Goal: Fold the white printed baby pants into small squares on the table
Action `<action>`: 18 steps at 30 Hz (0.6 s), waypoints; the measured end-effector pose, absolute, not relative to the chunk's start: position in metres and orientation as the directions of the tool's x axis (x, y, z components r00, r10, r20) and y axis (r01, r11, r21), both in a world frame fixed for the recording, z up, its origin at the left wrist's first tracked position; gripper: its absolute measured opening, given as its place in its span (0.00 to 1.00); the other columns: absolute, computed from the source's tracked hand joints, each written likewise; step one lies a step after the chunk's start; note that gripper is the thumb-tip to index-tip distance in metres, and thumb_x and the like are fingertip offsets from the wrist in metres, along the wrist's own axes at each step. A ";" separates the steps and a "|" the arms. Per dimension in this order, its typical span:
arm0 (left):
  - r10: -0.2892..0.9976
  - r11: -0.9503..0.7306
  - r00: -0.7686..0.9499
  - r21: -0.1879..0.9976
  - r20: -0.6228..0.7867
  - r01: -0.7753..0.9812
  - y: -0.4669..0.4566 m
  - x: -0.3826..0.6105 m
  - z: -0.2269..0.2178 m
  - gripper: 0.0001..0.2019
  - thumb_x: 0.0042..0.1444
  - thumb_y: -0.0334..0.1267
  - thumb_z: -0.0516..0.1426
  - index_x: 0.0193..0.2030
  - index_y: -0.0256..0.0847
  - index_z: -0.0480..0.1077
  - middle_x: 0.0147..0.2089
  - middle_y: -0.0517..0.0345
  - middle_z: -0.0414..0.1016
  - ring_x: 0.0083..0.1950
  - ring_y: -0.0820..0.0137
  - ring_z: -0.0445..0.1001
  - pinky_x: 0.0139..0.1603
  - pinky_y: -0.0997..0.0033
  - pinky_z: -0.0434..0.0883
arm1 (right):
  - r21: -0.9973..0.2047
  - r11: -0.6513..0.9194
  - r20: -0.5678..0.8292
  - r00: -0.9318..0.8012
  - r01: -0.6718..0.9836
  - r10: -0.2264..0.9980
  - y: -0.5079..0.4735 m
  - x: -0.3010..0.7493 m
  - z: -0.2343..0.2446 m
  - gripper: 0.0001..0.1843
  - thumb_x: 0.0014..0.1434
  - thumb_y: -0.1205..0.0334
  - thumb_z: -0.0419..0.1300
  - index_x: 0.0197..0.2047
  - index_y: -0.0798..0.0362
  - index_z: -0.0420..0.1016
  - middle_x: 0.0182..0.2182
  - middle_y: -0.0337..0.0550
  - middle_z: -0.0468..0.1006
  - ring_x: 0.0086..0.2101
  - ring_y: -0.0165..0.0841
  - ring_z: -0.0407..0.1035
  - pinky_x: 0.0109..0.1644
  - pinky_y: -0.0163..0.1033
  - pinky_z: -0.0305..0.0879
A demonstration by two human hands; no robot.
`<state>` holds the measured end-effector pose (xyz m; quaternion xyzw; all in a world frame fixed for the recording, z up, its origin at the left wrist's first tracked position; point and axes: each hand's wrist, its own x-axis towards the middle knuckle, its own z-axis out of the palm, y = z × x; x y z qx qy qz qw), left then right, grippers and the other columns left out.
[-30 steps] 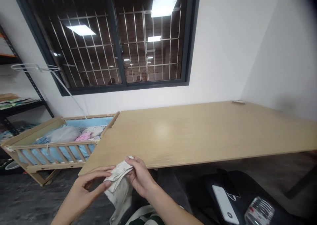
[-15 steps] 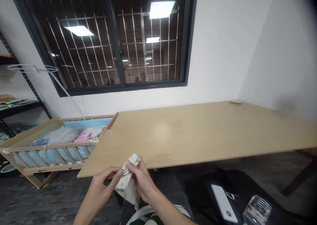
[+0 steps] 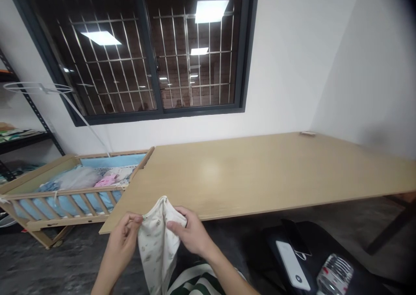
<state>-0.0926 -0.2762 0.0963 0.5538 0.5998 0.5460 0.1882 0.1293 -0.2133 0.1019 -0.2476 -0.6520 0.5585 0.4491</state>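
A white cloth (image 3: 152, 243) with a small scattered print hangs between my two hands, in front of the table's near edge. It looks like a small garment, but its exact kind cannot be made out. Its top edge is spread apart and peaks in the middle. My left hand (image 3: 121, 234) pinches the left end of that edge between thumb and fingers. On the other side, my right hand (image 3: 191, 230) grips the right part, thumb in front and fingers behind. The lower part of the cloth drops over my lap.
A wooden table (image 3: 247, 169) stretches ahead to the wall. Left of it stands a wooden cot (image 3: 74, 199) with blue lining and clothes inside. Low on the right, a white power bank (image 3: 292, 264) and a clear plastic bottle (image 3: 334, 275) lie on a black seat.
The cloth was bunched up between both hands; now it is opened out and hangs down. My left hand has moved left and away from my right hand.
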 end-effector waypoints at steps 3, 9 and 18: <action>0.787 -0.178 -0.436 0.838 0.436 0.516 -0.284 -0.116 0.103 0.21 0.61 0.60 0.56 0.35 0.42 0.72 0.25 0.62 0.71 0.25 0.71 0.67 0.24 0.76 0.64 | -0.953 0.228 0.283 -0.322 -0.198 0.903 -0.196 0.155 0.112 0.20 0.52 0.50 0.72 0.44 0.52 0.78 0.37 0.42 0.79 0.36 0.36 0.71 0.41 0.38 0.67; 0.727 -0.210 -0.344 0.670 0.594 0.712 -0.287 -0.139 0.145 0.17 0.51 0.58 0.65 0.34 0.48 0.81 0.35 0.56 0.84 0.38 0.59 0.80 0.34 0.70 0.76 | -0.896 0.427 0.443 -0.200 -0.118 0.874 -0.182 0.199 0.151 0.12 0.58 0.52 0.68 0.39 0.51 0.78 0.34 0.42 0.80 0.36 0.36 0.73 0.41 0.38 0.68; 0.820 -0.355 0.019 0.481 0.573 0.802 -0.195 -0.127 0.194 0.17 0.62 0.56 0.56 0.43 0.46 0.78 0.43 0.56 0.83 0.44 0.61 0.79 0.39 0.71 0.73 | -0.481 0.814 0.805 -0.204 0.326 0.557 -0.130 0.229 0.190 0.13 0.69 0.60 0.55 0.51 0.48 0.79 0.42 0.48 0.70 0.44 0.38 0.70 0.49 0.43 0.69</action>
